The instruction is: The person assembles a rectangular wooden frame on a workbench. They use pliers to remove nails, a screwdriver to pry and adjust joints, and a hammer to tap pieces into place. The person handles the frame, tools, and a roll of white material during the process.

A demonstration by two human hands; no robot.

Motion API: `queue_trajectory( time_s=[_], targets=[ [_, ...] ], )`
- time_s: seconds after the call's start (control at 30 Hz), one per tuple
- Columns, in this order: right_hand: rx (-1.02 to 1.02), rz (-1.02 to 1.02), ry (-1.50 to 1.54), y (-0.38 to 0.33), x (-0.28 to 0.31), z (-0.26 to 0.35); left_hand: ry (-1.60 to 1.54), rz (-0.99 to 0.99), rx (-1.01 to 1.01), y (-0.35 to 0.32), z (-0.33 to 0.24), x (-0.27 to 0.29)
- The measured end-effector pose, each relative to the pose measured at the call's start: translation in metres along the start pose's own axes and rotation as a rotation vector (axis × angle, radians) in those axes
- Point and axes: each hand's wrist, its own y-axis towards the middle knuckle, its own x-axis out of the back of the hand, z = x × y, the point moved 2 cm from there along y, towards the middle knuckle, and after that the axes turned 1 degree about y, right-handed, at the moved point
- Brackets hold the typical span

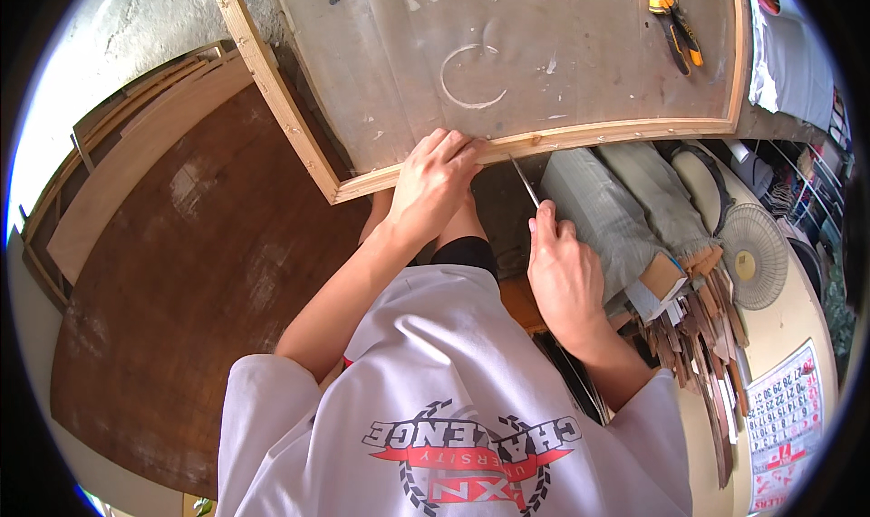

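Observation:
A light wooden frame [292, 127] with small staples along its rails lies on a worn, stained tabletop [381, 73]. My left hand [433, 174] is closed over the near rail, its fingers wrapped on the wood. In my right hand [564, 261] is a thin pointed metal blade [526, 182], its handle hidden inside my fist. The blade's tip meets the near rail just right of my left hand. At the far right, inside the frame, rest pliers [674, 28] with black and orange handles.
A large brown wooden board [172, 281] leans at the left, with more boards [136, 141] behind it. To the right are grey-wrapped long packages [598, 218], a bundle of thin wood strips [707, 363], a fan [750, 259] and a wall calendar [787, 417].

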Motion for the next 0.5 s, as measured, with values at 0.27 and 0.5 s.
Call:
queue_trajectory(
  time_s=[0.27, 0.5],
  targets=[
    [-0.585, 0.508, 1.774, 0.001, -0.031, -0.047, 0.015, -0.014, -0.01, 0.0, -0.001, -0.001],
    [0.021, -0.489, 0.813, 0.015, -0.125, -0.017, 0.058, -0.034, -0.049, -0.004, -0.002, 0.003]
  ],
)
